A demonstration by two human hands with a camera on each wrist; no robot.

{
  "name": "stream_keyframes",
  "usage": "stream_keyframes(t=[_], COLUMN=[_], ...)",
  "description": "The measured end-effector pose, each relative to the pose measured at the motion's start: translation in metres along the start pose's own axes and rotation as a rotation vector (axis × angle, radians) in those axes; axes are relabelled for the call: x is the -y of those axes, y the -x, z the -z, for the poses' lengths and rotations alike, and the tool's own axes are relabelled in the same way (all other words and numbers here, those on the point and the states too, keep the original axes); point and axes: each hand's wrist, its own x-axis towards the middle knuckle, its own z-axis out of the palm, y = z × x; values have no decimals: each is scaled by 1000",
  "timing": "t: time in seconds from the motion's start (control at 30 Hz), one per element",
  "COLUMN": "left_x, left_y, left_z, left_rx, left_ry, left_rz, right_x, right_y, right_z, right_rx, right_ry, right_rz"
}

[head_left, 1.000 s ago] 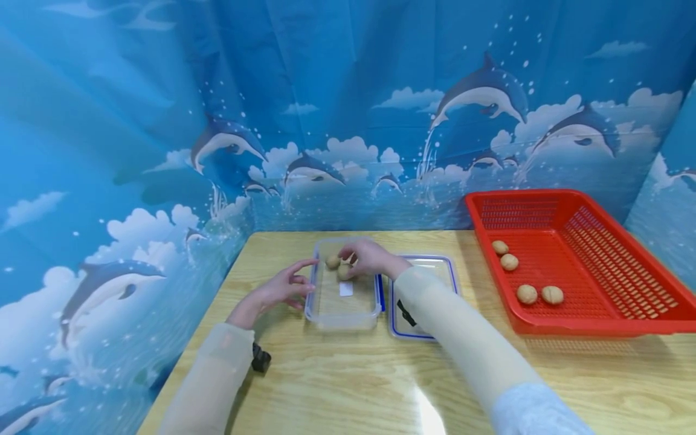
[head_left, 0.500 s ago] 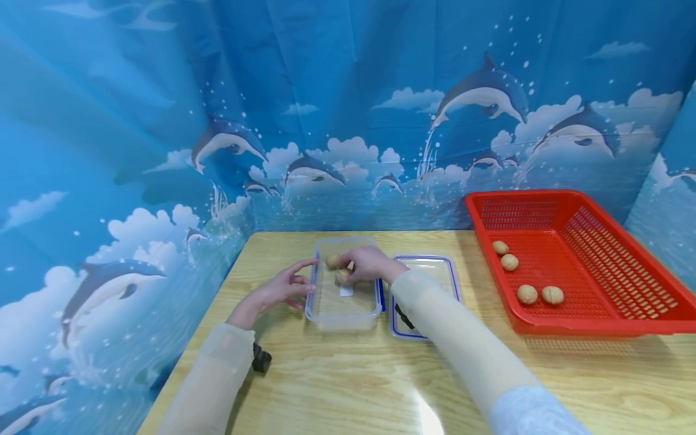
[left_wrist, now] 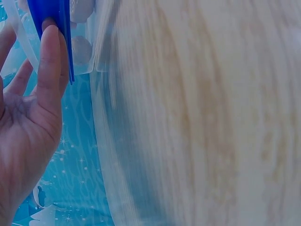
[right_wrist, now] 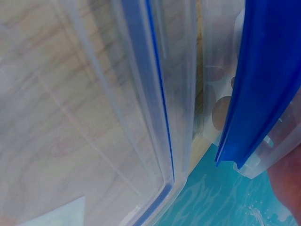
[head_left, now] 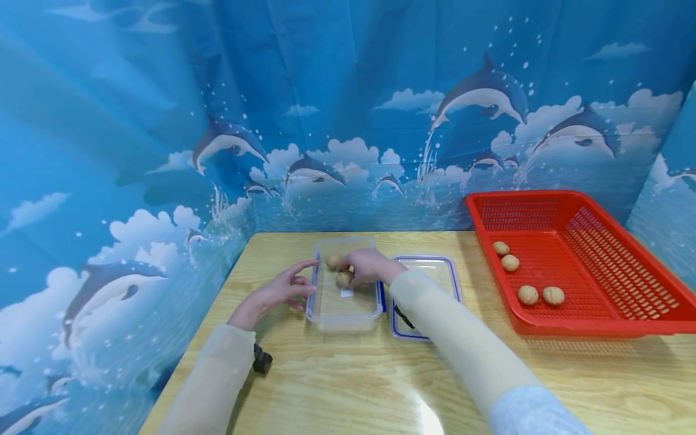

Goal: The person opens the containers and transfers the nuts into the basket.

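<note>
In the head view, my left hand is at the left wall of a clear plastic container, its fingers extended against the side. The left wrist view has these fingers lying along the container's blue latch flap. My right hand reaches over the right wall into the container and pinches a walnut low inside, above a small white label. Another walnut lies just behind it, partly covered by the fingers. The right fingertips are out of the right wrist view.
A clear lid with a blue seal lies right of the container, under my right forearm. Farther right, a red plastic basket holds several walnuts along its left and front sides. A dolphin-print backdrop stands behind the wooden table.
My right hand has moved slightly lower with the walnut, which now sits a little nearer the container's front and covers part of the label. The left hand has stayed in place.
</note>
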Motion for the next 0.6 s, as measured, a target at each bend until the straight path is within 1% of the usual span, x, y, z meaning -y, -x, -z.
stream_keyframes(t=[0.1, 0.27, 0.43, 0.53, 0.6], left_x=[1, 2, 3, 4, 3], left_y=[-1, -2, -1, 0, 1], left_z=[0, -2, -3, -2, -1], left_rx=[4, -3, -6, -2, 0], left_ry=[2, 9, 8, 12, 13], left_rz=[-7, -9, -13, -21, -29], right_x=[0, -1, -2, -2, 0], right_y=[1, 2, 5, 8, 12], right_z=[0, 0, 1, 4, 9], right_rx=[-8, -28, -44, -61, -79], right_ry=[17, -8, -97, -168, -205], right_rz=[-1, 9, 8, 1, 14])
